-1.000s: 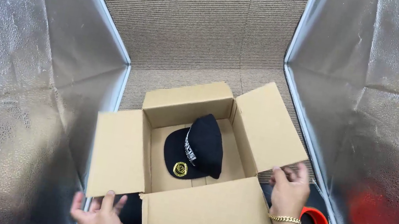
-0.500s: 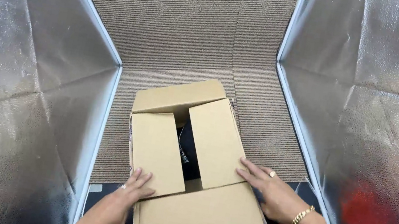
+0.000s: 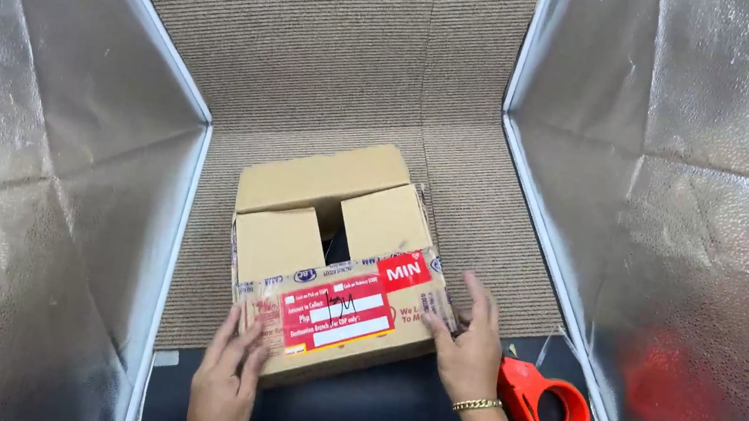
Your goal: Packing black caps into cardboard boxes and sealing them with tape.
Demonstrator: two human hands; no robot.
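Cardboard box (image 3: pixel 336 260) sits under your palms: your left hand (image 3: pixel 225 387) and right hand (image 3: pixel 470 350) press flat, fingers spread, on its labelled near flap, gripping nothing; an orange tape dispenser (image 3: pixel 545 404) lies just beside.

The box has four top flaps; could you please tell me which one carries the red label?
The near flap, under both hands, bears the red label; the other three are plain cardboard.
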